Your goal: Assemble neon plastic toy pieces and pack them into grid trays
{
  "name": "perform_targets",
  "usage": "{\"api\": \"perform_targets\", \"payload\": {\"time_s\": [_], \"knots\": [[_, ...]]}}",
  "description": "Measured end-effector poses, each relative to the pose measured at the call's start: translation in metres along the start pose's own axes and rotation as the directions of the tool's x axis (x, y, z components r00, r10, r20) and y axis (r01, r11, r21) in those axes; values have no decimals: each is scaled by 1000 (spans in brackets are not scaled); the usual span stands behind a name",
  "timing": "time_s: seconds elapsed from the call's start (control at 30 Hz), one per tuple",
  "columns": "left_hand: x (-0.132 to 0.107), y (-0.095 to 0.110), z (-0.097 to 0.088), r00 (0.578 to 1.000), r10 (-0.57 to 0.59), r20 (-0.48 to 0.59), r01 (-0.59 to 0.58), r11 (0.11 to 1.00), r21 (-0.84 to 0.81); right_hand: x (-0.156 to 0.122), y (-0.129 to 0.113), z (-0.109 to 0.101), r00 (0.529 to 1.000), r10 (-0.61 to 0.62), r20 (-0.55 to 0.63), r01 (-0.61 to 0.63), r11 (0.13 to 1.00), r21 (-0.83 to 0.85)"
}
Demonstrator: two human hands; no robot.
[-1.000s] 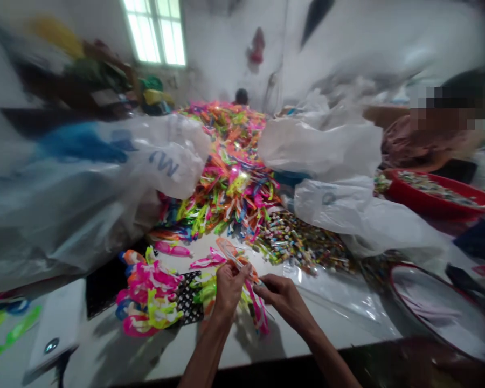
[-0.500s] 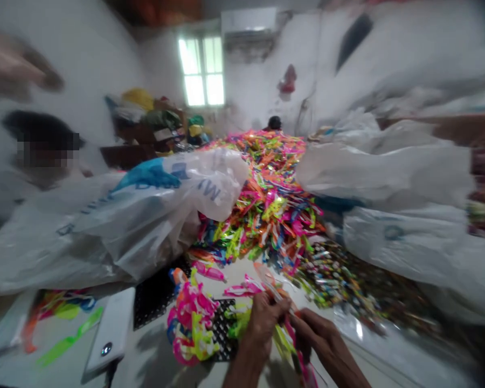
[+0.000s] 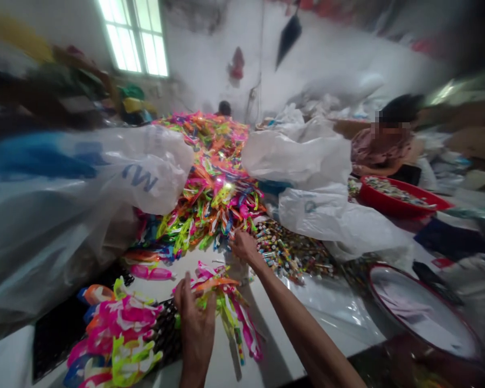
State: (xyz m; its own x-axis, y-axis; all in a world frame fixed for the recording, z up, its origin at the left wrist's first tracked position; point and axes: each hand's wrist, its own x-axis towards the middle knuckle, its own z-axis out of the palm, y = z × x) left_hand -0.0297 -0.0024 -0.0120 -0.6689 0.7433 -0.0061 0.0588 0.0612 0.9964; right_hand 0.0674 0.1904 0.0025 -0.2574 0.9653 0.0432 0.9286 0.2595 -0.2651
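My left hand (image 3: 196, 315) is over the near table, its fingers apart, beside a small bunch of pink, orange and lime soft plastic pieces (image 3: 242, 323). An orange piece (image 3: 218, 282) lies across that bunch, just past my fingertips. Farther forward, my right hand (image 3: 244, 245) reaches the front edge of a large heap of bright plastic pieces (image 3: 210, 199). Its fingers are drawn together there, and whatever they hold is too small to make out. A patterned thin stick (image 3: 239, 345) hangs among the bunch. Left of my left hand sits a cluster of pink and yellow pieces (image 3: 125, 328).
A dark perforated mat (image 3: 167, 328) lies under the near cluster. Right of the heap is a pile of thin patterned sticks (image 3: 286, 248). Large white plastic bags (image 3: 299, 151) flank the heap. At right are a red basin (image 3: 404, 196), a rimmed tray (image 3: 461, 345) and a seated person (image 3: 388, 145).
The view has swung right. My hands, close together over a strip of plastic before, are now apart: the right has gone forward to the heap, and the left has loosened.
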Motion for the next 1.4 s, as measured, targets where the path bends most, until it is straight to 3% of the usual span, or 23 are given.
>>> {"api": "perform_targets", "payload": {"time_s": [0.07,0.17,0.27,0.4,0.57,0.7,0.83,0.9,1.0,1.07,1.13,1.27,1.4], "knots": [[5,3,5,990,136,39,-140,978,154,3,-9,7,999,18,41,-17,1000,-22],[19,9,10,984,138,108,-155,974,163,-15,-10,6,997,33,75,-30,999,-31],[35,12,22,968,-65,243,84,994,-72,-53,-3,-8,997,7,81,-11,999,51],[44,12,46,890,-201,409,348,879,-325,-107,0,-23,991,-128,33,109,935,339],[33,13,52,852,-293,433,501,693,-518,-140,7,-14,979,-203,17,163,831,531],[25,15,45,835,-357,418,537,696,-478,-150,8,-10,971,-234,-53,237,901,362],[24,14,45,855,-323,406,489,763,-423,-142,17,-15,940,-340,-39,331,876,351],[24,13,43,843,-314,437,500,756,-423,-127,37,-18,960,-280,-26,272,904,329],[23,14,36,812,-304,498,531,740,-413,-100,73,-18,996,-89,8,90,996,-23],[21,17,32,792,-297,534,541,747,-387,-88,89,-14,992,-97,79,112,968,-224],[20,19,30,770,-297,565,551,756,-353,-82,93,-8,981,-148,128,182,932,-314],[17,18,30,740,-287,608,534,800,-273,-76,88,0,975,-188,122,218,916,-337],[16,7,28,764,-231,603,429,879,-208,-68,89,-2,982,-167,87,184,952,-247]]}}
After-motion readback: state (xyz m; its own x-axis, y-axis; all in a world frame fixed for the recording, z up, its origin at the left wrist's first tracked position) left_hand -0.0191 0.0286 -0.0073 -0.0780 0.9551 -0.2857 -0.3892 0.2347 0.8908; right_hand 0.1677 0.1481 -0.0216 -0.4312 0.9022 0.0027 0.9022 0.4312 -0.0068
